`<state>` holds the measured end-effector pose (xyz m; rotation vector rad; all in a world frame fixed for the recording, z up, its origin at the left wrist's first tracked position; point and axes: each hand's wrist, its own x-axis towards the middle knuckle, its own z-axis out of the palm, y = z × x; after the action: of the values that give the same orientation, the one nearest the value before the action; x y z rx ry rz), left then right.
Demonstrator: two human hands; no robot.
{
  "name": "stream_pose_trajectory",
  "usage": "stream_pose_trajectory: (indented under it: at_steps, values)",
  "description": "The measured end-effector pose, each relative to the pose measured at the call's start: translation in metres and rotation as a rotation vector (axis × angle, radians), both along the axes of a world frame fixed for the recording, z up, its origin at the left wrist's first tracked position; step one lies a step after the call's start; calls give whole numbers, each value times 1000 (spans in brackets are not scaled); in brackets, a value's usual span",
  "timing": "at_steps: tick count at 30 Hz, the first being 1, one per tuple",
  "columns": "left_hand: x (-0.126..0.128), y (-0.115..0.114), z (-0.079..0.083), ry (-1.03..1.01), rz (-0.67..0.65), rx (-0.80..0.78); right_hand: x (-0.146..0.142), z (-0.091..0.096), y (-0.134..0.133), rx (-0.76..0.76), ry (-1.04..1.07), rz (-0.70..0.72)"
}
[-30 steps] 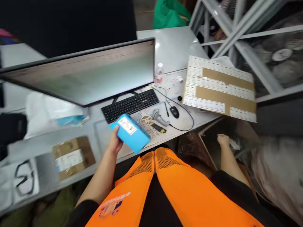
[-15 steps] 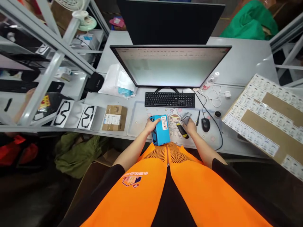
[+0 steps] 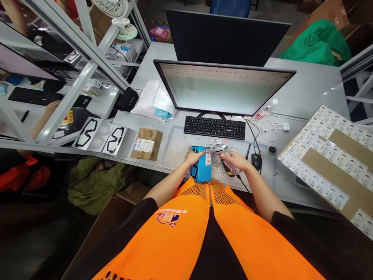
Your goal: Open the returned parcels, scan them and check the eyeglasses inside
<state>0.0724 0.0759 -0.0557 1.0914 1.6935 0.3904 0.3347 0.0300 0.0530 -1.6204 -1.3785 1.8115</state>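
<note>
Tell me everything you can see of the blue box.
The blue box looks like cardboard, with a white printed label toward the right of its upper face and a black outline on its left side. The left hand grips it, near the front edge of the desk. The barcode scanner meets or nearly meets the label.

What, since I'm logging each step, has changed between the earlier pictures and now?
The right hand has come left, taken hold of the scanner and brought its head close to the label on the blue box. The box has swung round from its slant. The left hand still holds it; the keyboard and cardboard parcel stayed put.
</note>
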Motion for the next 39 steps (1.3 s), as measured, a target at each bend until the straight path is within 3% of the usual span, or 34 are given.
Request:
stream_pose_trajectory:
  at_steps: [4,9,12,15,17,20,22,24,27,30,33,39]
  values:
    - [2,-9,5,16,19,-10,4,-21,-2,32,-186,-109]
    - [4,-58,-2,-1,25,28,25,-58,-7,200,-735,-168]
    - [-2,-87,-13,-83,4,-43,34,-82,-10,223,-962,-206]
    - [-24,-95,-17,-260,34,-52,38,-105,-15,178,-1026,-259]
    - [-51,-88,-7,-361,82,44,38,-117,-19,155,-1036,-280]
    - [-119,-69,31,-289,134,284,34,-123,-23,153,-1062,-270]
    - [-178,-55,65,-72,139,407,29,-119,-19,234,-1111,-297]
    - [-240,-40,94,271,175,487,21,-109,-5,392,-1170,-357]
    - [-317,-13,118,732,212,414,7,-93,38,544,-1163,-307]
    - [-360,11,117,907,176,263,-7,-84,88,337,-1074,-121]
    - [-378,24,105,945,137,160,-18,-81,117,133,-1042,-72]
    - [-396,33,72,1000,114,68,-32,-71,107,187,-1022,-100]
